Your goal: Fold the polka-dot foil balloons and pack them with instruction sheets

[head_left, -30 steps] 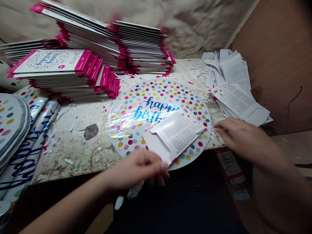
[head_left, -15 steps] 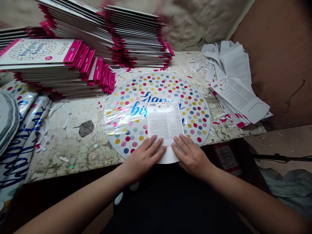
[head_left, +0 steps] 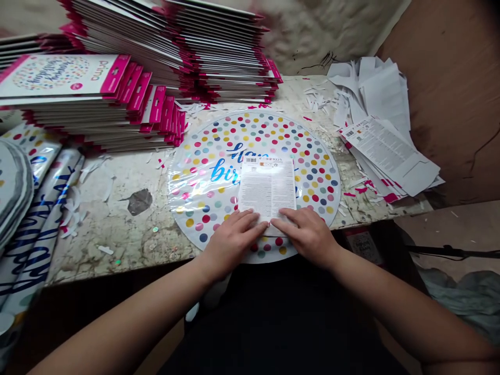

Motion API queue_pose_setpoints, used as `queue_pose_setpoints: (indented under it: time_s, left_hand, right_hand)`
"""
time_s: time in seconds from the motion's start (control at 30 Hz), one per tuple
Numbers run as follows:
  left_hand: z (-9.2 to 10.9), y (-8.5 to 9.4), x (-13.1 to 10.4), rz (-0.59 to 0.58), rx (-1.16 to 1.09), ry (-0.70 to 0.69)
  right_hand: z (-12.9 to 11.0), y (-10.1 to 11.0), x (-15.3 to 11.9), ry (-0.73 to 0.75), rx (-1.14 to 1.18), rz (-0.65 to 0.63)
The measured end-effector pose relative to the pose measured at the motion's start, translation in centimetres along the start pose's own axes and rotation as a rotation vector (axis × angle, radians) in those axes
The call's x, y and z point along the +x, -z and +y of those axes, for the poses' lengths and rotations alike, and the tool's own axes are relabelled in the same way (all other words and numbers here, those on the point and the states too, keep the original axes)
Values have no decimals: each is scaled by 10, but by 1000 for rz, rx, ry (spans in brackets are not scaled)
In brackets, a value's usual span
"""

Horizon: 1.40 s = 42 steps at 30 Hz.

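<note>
A round foil balloon (head_left: pixel 312 179) with coloured dots and blue "happy birthday" lettering lies flat in front of me. On its lower middle rests a white printed card (head_left: pixel 255 190) with a barcode and small text. My left hand (head_left: pixel 234 237) lies over the card's lower left corner, its fingers extended and pressing down. My right hand (head_left: pixel 310 234) does the same at the lower right corner, its fingers flat and pointing inward. The two hands almost meet at the card's bottom edge. Part of that edge is hidden under my fingers.
Tall stacks of pink-and-white packages (head_left: pixel 234 62) stand at the back, with a lower package pile (head_left: pixel 89 112) at left. Folded balloons (head_left: pixel 47 208) lie at far left. Printed cards (head_left: pixel 386 156) and white paper pieces (head_left: pixel 380 94) are heaped at right. Paper scraps (head_left: pixel 70 211) litter the worktable (head_left: pixel 128 234).
The white flap that stuck out below the card towards me is now folded up, and balloon dots show there. Both hands have moved slightly up with it.
</note>
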<state>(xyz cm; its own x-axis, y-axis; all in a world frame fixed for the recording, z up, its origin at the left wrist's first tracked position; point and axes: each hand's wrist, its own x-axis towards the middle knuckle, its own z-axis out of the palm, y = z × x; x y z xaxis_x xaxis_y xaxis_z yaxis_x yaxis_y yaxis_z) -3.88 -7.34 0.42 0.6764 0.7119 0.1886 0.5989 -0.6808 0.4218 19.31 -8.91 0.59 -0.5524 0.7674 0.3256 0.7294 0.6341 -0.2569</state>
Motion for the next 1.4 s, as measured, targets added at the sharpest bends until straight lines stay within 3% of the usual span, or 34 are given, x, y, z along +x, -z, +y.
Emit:
queue_pose_setpoints:
  time_s: [0.13,0.23,0.3,0.37,0.4,0.47,0.53,0.7,0.77,0.87,0.97,1.03,1.3,1.37,1.4]
  left_hand:
    - [-11,19,-11,-43,75,2]
    - [-5,43,-24,43,-6,238]
    - [7,53,-26,-46,-327,463]
    - [20,54,-21,-189,-830,690]
    - [24,52,-16,-203,-1065,783]
    - [28,45,-4,-73,-1362,917]
    - [27,38,6,85,-1449,993]
    - [24,31,15,241,-1761,1125]
    - [25,28,15,300,-1894,1083]
    - [26,24,15,364,-1757,950]
    - [22,26,15,391,-1551,913]
    - [21,29,14,409,-1513,868]
    - [31,25,17,307,-1405,830]
    - [26,24,16,331,-1363,839]
    - [22,27,15,345,-1324,848]
  right_hand:
    - [6,3,-8,145,-29,-132]
    - [3,11,-19,227,-71,-97]
    - [-5,19,-19,268,-84,-6]
    - [-17,27,-9,276,-100,52]
    - [-23,30,-2,274,-122,69]
    - [-34,32,13,273,-184,96]
    - [-43,31,23,275,-232,107]
    - [-46,24,27,255,-182,110]
    - [-43,22,27,210,-71,106]
    - [-34,25,34,91,264,47]
    - [-25,30,44,-18,617,-35]
    - [-23,30,51,-57,732,-60]
    - [-35,7,66,-64,326,197]
    - [-27,20,56,-97,350,118]
    - [-20,31,49,-98,370,4]
